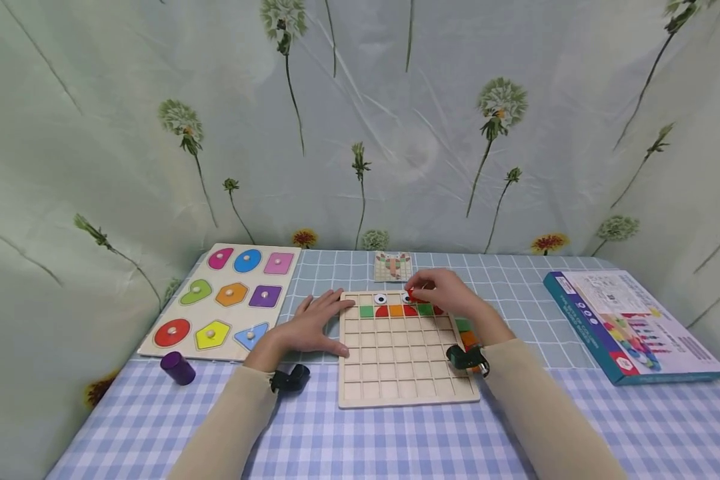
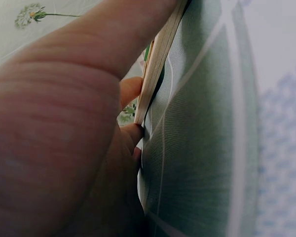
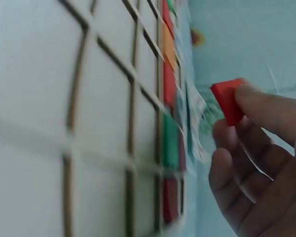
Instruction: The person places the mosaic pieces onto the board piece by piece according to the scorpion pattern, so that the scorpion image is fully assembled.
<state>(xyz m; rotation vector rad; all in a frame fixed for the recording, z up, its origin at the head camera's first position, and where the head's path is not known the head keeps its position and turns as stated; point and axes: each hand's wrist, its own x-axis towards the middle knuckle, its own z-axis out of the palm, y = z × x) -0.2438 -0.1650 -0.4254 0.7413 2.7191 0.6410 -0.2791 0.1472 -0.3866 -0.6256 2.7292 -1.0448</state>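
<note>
A wooden grid board point(image 1: 390, 370) lies on the table with a row of green, orange and red pieces near its far edge and round eye pieces point(image 1: 380, 299) above them. My left hand point(image 1: 312, 327) rests along the board's left edge, its fingers spread and touching it; the thumb fills much of the left wrist view. Between thumb and fingertips, my right hand point(image 1: 447, 292) pinches a small red block point(image 3: 228, 101), held just over the board's far side. Behind the board stands a small picture card point(image 1: 393, 267) with a coloured pattern on a grid.
A knob puzzle board point(image 1: 195, 313) with colourful shapes lies at the left, a purple cylinder point(image 1: 178, 369) in front of it. On the right is a flat boxed set point(image 1: 636, 327). Green and orange pieces point(image 1: 465, 331) show partly beneath my right forearm.
</note>
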